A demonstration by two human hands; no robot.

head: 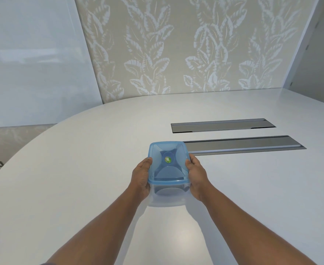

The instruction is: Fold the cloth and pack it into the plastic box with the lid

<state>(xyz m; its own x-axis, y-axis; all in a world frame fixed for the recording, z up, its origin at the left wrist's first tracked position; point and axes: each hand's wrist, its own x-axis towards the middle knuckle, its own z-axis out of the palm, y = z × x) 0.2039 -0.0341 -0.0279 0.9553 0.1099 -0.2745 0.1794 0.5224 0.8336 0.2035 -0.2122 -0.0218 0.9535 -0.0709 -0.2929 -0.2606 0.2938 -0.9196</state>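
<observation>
On the smooth white counter sits a see-through plastic box with rounded corners. A shiny blue lid is on top, with a small round green sticker in its middle. The left hand holds the box's left side and the right hand holds its right side, fingers pressed against the walls. Just behind it lie two long flat grey metal strips. The cloth cannot be clearly seen.

White rounded tabletop. Clear plastic box with blue lid standing on it near middle. Two grey metal panels set flush, right side.
</observation>
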